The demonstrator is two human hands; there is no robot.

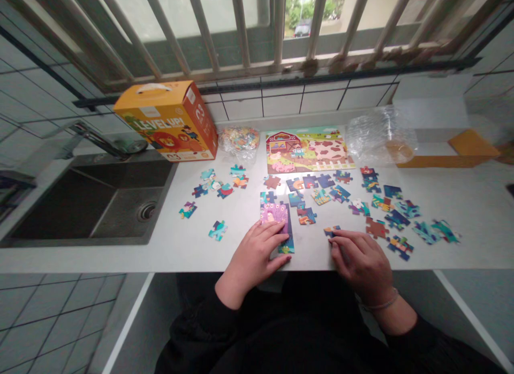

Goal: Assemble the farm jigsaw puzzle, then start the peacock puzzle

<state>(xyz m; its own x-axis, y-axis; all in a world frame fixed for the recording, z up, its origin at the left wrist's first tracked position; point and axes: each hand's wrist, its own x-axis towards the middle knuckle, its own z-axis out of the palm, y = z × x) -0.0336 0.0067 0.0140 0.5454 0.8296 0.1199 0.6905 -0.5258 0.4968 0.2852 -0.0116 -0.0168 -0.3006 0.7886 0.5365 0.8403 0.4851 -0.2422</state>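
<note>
My left hand [261,251] lies flat, fingers stretched, over a small joined section of jigsaw puzzle [276,210] with a purple figure on it. At the front of the counter, my right hand [361,259] pinches a dark blue and orange puzzle piece [331,232] between thumb and fingers. Beyond the hands sit loose pieces, among them an orange and blue piece [307,216] and a brown-backed piece [376,227]. A lone teal piece [218,230] lies left of my left hand. Part of the joined section is hidden under my left fingers.
A finished farm puzzle [307,149] lies at the back. Beside it are a bag of pieces [240,141] and crumpled clear plastic [381,135]. An orange box [166,122] stands by the sink [92,202]. An open box lid [441,161] is at the right.
</note>
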